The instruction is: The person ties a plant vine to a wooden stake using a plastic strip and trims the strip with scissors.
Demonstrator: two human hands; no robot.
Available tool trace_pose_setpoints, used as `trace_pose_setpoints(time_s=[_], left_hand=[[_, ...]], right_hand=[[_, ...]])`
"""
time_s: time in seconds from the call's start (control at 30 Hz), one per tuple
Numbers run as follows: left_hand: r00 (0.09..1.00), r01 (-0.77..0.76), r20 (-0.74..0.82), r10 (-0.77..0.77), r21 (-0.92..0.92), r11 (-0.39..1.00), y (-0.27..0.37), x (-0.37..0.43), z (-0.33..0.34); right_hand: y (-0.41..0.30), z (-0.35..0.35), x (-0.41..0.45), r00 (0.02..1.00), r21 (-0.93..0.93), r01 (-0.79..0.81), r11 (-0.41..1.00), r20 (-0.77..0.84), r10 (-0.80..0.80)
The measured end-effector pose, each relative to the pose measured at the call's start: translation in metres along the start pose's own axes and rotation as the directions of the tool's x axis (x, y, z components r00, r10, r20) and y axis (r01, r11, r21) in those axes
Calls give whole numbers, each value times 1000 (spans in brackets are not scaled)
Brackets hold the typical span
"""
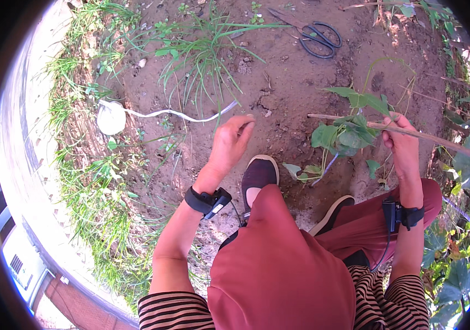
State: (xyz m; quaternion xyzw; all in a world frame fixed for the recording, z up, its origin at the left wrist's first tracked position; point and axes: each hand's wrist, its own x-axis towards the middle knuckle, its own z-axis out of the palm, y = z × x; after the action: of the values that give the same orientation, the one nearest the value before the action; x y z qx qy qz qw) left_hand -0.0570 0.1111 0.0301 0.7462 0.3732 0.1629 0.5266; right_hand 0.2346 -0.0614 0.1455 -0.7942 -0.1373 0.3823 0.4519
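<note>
My left hand (233,137) hovers above the soil with its fingers curled and the tips together; nothing shows between them. Just beyond it ends a white string (173,112), which runs left to a white ball of string (111,118) by the grass. On the right, my right hand (402,134) grips a thin wooden stick (437,139) that slants across the view. A leafy vine (354,134) hangs about the stick beside my fingers. A pale tie or strip (325,169) dangles under its leaves. Any vine stem inside my right hand is hidden.
Scissors with dark handles (321,39) lie on the soil (284,82) at the far side. A grass clump (210,49) grows left of them. Weeds (95,198) line the left edge, and leafy plants (461,268) stand close on the right. My shoes (261,171) are below.
</note>
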Motion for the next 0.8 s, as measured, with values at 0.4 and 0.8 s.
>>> trace_pose_setpoints(time_s=[0.4, 0.8], left_hand=[[964, -96, -204, 169, 325, 941, -35, 25, -54], [963, -267, 199, 179, 684, 679, -28, 32, -51]], right_hand=[[-31, -38, -21, 995, -162, 41, 986, -79, -55], [-54, -172, -66, 912, -276, 40, 960, -383, -148]])
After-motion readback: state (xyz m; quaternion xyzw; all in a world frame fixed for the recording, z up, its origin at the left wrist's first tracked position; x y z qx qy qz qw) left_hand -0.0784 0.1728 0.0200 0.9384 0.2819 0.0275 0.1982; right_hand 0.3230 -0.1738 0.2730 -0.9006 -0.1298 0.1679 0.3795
